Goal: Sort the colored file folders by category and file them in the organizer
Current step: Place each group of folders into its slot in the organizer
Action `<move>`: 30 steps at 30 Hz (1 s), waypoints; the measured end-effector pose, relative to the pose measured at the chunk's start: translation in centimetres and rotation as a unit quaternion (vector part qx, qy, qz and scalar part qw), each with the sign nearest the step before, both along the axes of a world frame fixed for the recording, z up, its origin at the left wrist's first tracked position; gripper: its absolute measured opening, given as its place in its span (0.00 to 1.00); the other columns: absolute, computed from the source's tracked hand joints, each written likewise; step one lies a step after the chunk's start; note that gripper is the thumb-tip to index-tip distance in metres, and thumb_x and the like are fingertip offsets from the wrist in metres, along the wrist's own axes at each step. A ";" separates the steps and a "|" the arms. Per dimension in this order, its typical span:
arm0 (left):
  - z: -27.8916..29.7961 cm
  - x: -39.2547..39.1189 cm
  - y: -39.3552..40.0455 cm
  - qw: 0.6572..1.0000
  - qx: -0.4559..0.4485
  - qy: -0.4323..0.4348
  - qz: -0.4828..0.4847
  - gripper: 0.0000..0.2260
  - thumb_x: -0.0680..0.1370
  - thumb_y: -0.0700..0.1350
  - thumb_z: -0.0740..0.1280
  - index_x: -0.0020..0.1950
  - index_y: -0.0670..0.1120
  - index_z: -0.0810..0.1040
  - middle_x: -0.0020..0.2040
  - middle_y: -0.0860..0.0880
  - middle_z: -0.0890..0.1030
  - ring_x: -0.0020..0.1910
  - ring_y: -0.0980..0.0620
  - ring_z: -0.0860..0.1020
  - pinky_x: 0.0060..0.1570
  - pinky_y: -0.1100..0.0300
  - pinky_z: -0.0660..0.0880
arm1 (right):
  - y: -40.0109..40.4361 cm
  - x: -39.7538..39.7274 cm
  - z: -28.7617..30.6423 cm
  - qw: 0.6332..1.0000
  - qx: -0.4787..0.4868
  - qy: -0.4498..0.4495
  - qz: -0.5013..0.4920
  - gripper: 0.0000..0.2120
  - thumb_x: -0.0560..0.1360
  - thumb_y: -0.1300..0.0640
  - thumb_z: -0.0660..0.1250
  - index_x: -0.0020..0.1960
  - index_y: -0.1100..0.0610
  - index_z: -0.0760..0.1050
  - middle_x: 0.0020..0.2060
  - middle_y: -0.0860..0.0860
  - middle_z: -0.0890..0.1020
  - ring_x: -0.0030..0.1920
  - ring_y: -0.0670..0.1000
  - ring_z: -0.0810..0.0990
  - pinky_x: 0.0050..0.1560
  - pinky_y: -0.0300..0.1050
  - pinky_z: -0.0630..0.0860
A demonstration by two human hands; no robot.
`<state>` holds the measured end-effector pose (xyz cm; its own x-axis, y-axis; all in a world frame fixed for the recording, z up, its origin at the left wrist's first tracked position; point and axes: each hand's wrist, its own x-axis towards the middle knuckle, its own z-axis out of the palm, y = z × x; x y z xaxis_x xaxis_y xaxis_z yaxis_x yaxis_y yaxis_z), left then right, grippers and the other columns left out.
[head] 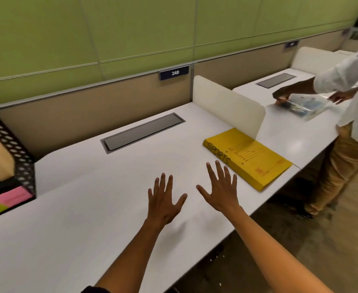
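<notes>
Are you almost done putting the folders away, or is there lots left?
Partly done, it seems. Some folders, a pink one among them, already sit in the black mesh organizer at the left edge. Nothing is in hand: the left hand and right hand are spread open over the desk. The yellow SPORTS folder lies flat, unfiled, just beyond the right hand. No other loose folders show.

Yellow folder (248, 158) matt card; desk (89, 208) smooth white laminate; organizer (15, 153) black perforated metal

Bare table (89, 208) from organizer (15, 153) at left across to yellow folder (250, 157); white divider (226, 104) walling off the right, just behind folder.
</notes>
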<state>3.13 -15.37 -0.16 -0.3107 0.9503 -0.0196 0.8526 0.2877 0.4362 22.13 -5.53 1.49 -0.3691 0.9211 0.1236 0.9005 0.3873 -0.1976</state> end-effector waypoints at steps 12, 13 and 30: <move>-1.3 3.9 14.4 0.998 -0.014 0.000 -0.062 0.38 0.76 0.70 0.49 0.80 0.54 0.42 0.80 0.50 0.40 0.79 0.48 0.39 0.76 0.41 0.44 | 12.0 3.6 -1.5 0.998 -0.029 -0.039 -0.038 0.41 0.74 0.28 0.52 0.78 0.44 0.38 0.78 0.50 0.39 0.78 0.58 0.42 0.74 0.64 0.45; -1.3 4.1 14.9 0.998 -0.015 0.002 -0.066 0.38 0.76 0.70 0.49 0.80 0.54 0.42 0.80 0.50 0.40 0.79 0.48 0.39 0.76 0.41 0.45 | 12.6 3.7 -1.5 0.998 -0.031 -0.040 -0.037 0.41 0.74 0.28 0.52 0.78 0.43 0.38 0.78 0.50 0.39 0.78 0.58 0.42 0.74 0.64 0.45; -2.9 5.9 23.8 0.997 -0.070 0.008 0.036 0.38 0.77 0.70 0.50 0.80 0.53 0.43 0.80 0.50 0.40 0.79 0.48 0.38 0.76 0.41 0.43 | 27.9 1.3 -1.7 0.989 -0.085 -0.071 0.098 0.41 0.75 0.33 0.58 0.79 0.47 0.42 0.79 0.52 0.47 0.78 0.59 0.49 0.74 0.60 0.53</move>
<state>9.04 8.45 -3.08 -0.3791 0.9139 -0.1451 0.8342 0.4054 0.3739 23.44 22.34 -0.18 -0.5456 0.8329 -0.0927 0.8344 0.5296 -0.1529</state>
